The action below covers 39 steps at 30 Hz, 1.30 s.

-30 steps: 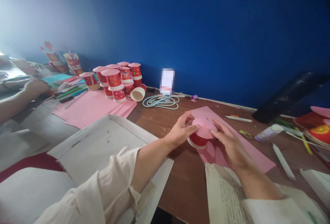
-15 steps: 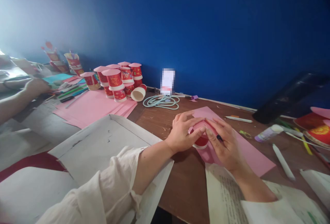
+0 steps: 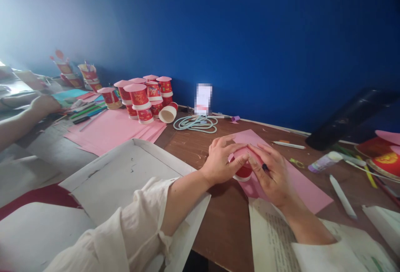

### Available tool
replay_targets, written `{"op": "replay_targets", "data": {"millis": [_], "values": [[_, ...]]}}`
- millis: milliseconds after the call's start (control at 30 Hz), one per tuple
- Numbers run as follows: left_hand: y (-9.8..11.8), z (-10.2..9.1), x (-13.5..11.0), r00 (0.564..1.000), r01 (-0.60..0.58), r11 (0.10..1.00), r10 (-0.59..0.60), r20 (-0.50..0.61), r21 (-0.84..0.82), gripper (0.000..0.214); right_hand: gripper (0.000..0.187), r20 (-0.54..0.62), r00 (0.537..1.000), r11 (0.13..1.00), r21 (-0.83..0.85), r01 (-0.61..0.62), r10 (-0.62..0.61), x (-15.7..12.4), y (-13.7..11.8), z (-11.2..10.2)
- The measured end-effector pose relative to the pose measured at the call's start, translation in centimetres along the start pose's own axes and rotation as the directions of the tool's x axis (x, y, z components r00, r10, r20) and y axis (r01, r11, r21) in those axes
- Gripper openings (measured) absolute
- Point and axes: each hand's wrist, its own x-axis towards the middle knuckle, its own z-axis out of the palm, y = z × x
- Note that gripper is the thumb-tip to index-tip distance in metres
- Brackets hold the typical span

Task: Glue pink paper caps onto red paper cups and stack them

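Observation:
A red paper cup (image 3: pixel 242 173) stands upside down on a pink paper sheet (image 3: pixel 308 190), with a pink paper lid (image 3: pixel 241 152) on top. My left hand (image 3: pixel 222 160) curls round the lid from the left, its thumb pressing the near edge. From the right, my right hand (image 3: pixel 272 171) bends its fingers over the same lid, and the two thumbs almost meet. The dark tip of a pen-like thing (image 3: pixel 265 167) shows among my right fingers; the rest is hidden. Most of the cup is covered by my hands.
Several red cups with pink tops (image 3: pixel 139 94) stand stacked at back left beside pink sheets (image 3: pixel 121 134). A coiled cable (image 3: pixel 195 124) lies before a blurred-out phone (image 3: pixel 203 99). To the right are a glue stick (image 3: pixel 325 162) and a white pen (image 3: pixel 342 197). Another person's hand (image 3: pixel 46 105) rests far left.
Almost nothing differs. Both hands stay on the lid, with only a very slight shift of the right fingers and thumb.

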Motion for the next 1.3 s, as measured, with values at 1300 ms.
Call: {"op": "replay_targets", "data": {"millis": [1300], "values": [[0.50, 0.04, -0.83, 0.990, -0.086, 0.977, 0.061, 0.131, 0.193, 0.066, 0.069, 0.076, 0.995, 0.989, -0.125, 0.074, -0.065, -0.78, -0.50, 0.41]]}}
